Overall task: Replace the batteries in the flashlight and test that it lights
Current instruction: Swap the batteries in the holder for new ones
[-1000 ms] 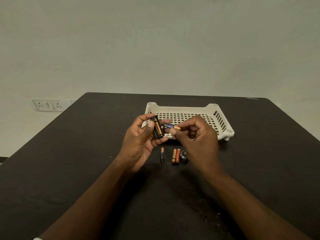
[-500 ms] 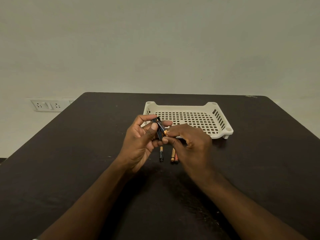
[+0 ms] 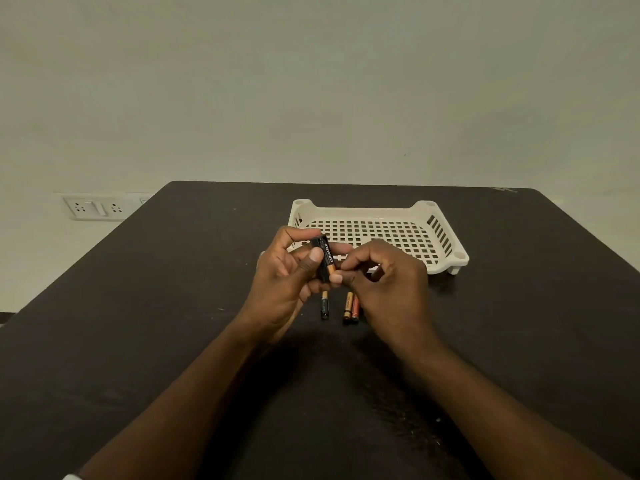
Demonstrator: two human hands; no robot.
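My left hand [image 3: 287, 271] grips a black battery holder [image 3: 317, 252] upright above the table, thumb along its front. A black-and-copper battery [image 3: 329, 259] lies in the holder's side. My right hand [image 3: 384, 275] has its fingers curled, and its thumb and forefinger tips pinch the battery's copper lower end. On the table below the hands lie three loose batteries: a black-and-copper one [image 3: 324, 304] and a copper and a reddish one [image 3: 350, 308] side by side. The flashlight body is not visible.
A white perforated plastic tray [image 3: 446, 233] stands just behind the hands on the dark table [image 3: 173, 306]. A wall socket plate [image 3: 95, 206] sits at the left beyond the table's edge.
The right hand brought the battery from in front of the tray to the holder and laid it into the side. A dark round part beside the loose batteries is now hidden behind the right hand.
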